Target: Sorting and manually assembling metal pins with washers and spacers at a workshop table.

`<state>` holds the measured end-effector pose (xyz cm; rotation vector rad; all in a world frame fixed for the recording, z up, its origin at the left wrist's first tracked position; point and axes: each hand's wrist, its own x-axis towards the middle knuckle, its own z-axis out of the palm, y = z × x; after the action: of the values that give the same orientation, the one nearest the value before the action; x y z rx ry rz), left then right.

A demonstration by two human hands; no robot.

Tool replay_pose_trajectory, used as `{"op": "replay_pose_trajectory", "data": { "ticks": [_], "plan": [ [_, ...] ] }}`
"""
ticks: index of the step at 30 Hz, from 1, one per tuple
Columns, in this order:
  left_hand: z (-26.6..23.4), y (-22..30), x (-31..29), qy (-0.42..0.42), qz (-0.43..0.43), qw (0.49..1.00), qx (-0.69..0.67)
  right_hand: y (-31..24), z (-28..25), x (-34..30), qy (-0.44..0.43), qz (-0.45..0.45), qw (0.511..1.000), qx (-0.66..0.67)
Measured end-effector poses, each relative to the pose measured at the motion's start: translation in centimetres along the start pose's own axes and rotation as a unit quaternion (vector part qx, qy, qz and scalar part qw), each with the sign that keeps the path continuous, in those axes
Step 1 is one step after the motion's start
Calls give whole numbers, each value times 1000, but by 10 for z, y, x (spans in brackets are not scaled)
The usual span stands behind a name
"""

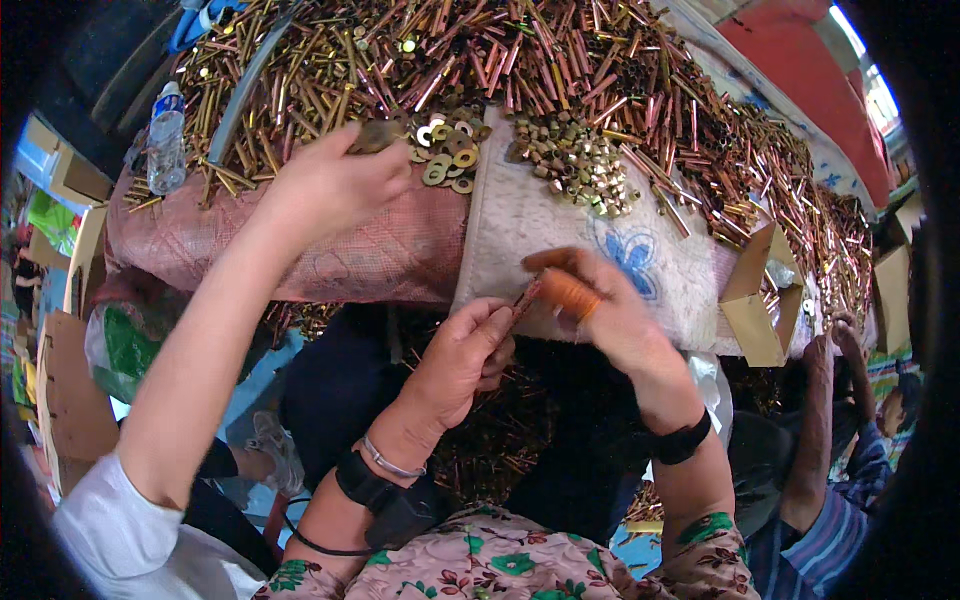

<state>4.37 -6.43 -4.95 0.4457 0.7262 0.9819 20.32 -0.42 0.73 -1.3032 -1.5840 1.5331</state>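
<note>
Pinching metal piece with left fingers, at desk's near edge.
Half-curling right fingers beside it; cannot tell grip.

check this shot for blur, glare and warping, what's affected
Head view: the right hand looks motion-smeared, the left hand sharper; head view: glints on the small metal pieces, a blown-out bright strip upper right; head view: fisheye bending toward the rim, corners black.

The held rod was coppery red, the washers brassy, the nuts pale gold. A blue flower marked the whitish cloth; green flowers patterned the pink shirt.
</note>
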Motion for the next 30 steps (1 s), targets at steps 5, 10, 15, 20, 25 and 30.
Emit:
{"op": "replay_pose_trajectory", "data": {
  "ticks": [5,10,15,20,25,30],
  "plan": [
    [5,7,-12,62,33,998,-2,-4,-15,41,218,-197,911,-291],
    [5,4,-8,45,30,999,-2,9,-14,74,253,-277,792,-482],
    [-3,5,-10,31,28,999,-12,15,-10,81,244,-243,773,-533],
    [-5,8,-13,48,44,998,-27,8,-6,63,221,-277,828,-435],
    [-4,11,-15,74,50,996,-28,2,2,32,82,-60,989,-105],
    [-4,12,-16,55,53,997,-13,9,6,8,46,-13,969,244]
  ]
}}
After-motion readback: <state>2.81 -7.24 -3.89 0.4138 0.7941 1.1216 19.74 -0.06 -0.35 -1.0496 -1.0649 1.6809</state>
